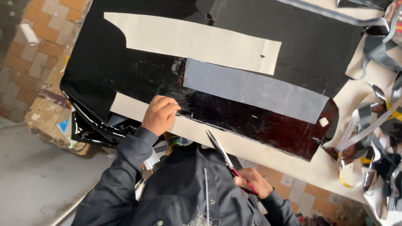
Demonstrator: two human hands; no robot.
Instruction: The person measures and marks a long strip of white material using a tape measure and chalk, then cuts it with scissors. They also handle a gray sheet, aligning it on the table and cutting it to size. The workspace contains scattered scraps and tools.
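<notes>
Glossy black sheet material [138, 75] covers most of the pale counter [259, 148], shiny and wrinkled where its left edge spills over the side in loose folds. Left of the counter lies a floor of small tan and orange tiles [33, 46], with a worn slab of layered board [46, 121] at the counter's near left corner. On the black sheet rests a long cream paper pattern piece [197, 39], flat and matte, with a curved notch at its left end and a square right end. Just below and right of it lies a grey rectangular strip [255, 90], dull in finish, touching the cream piece along its upper edge.

The left hand [159, 114] is curled loosely, fingers bent and pressed down on the near edge of the black sheet where it meets the pale counter. The right hand [251, 182] is closed around the red handles of a pair of scissors [224, 157]; the steel blades are nearly together and point up toward the sheet's near edge, held in the air over a dark jacket [188, 188]. The two hands are well apart.

At the far right lie offcut strips of grey and black material [377, 50] in a tangled pile, with a measuring tape [360, 129] running through them.
</notes>
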